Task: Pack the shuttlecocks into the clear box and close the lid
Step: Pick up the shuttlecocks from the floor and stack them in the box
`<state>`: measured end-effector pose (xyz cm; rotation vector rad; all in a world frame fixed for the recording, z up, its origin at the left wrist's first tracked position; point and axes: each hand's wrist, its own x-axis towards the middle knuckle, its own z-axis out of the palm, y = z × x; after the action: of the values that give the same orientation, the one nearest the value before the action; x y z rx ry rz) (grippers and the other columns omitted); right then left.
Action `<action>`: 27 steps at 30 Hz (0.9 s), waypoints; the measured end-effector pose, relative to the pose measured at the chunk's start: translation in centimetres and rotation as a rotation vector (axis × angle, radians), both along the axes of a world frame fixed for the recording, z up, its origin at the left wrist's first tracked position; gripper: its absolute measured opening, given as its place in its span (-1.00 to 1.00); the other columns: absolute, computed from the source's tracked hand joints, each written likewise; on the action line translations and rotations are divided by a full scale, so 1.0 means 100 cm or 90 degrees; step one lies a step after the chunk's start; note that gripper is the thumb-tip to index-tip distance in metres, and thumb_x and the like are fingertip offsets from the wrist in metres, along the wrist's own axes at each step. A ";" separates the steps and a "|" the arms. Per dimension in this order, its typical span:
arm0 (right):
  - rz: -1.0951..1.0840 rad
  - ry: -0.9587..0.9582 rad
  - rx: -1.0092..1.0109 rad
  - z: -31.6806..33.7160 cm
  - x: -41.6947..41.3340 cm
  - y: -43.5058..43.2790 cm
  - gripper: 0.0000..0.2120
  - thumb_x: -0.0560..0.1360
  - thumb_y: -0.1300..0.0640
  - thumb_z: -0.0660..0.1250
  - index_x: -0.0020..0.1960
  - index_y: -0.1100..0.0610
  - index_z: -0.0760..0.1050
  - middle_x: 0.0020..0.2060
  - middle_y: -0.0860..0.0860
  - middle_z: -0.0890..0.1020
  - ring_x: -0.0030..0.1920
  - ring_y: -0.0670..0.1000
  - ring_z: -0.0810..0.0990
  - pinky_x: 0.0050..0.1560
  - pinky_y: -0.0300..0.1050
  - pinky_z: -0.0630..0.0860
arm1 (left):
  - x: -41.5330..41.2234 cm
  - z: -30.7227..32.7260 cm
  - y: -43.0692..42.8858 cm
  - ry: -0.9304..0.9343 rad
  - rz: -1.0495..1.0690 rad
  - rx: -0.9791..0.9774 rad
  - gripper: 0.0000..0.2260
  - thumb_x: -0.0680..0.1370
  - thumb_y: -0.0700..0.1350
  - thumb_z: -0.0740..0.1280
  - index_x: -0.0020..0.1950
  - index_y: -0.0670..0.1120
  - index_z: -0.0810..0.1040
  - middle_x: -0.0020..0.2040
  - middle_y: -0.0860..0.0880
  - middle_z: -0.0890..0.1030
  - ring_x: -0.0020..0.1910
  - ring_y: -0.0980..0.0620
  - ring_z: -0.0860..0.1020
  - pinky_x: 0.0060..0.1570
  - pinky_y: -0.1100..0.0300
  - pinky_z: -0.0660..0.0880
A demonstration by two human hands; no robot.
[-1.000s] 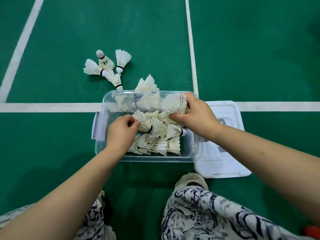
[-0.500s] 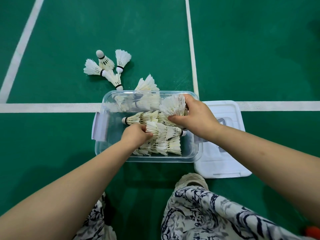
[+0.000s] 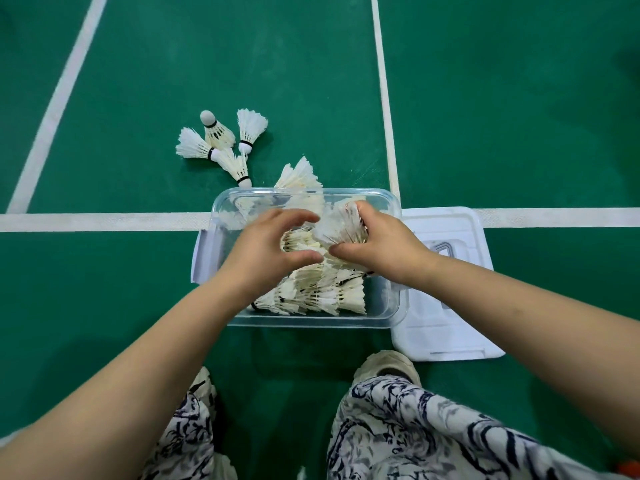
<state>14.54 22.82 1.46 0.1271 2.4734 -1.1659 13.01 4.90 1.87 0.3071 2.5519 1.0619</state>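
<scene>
A clear plastic box sits on the green court floor with several white feather shuttlecocks piled inside. My right hand grips a shuttlecock by its feathers above the pile, at the box's far right. My left hand hovers over the box's middle, thumb and fingers curved in a C shape and holding nothing. The white lid lies flat on the floor right of the box. Several loose shuttlecocks lie on the floor beyond the box's far left corner, and one rests against its far wall.
White court lines cross the green floor behind and beside the box. My knees in patterned trousers and a pale shoe are just in front of the box.
My left hand has lifted out of the pile and moved right and further from me, toward my right hand. My right hand still holds its shuttlecock in nearly the same place.
</scene>
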 end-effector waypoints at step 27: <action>-0.007 -0.055 -0.050 -0.005 0.005 -0.001 -0.46 0.47 -0.18 0.29 0.37 -0.09 0.21 0.33 0.03 0.41 0.11 -0.06 0.34 0.06 -0.19 0.23 | -0.009 -0.051 -0.009 -0.112 0.205 -0.144 -0.89 0.53 -0.14 0.27 -0.16 -0.12 0.53 -0.20 -0.05 0.54 -0.19 -0.05 0.47 -0.17 0.13 0.42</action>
<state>15.05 22.67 0.99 0.1657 2.3517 -1.2335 12.16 4.03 -3.24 -0.2527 2.5783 0.8468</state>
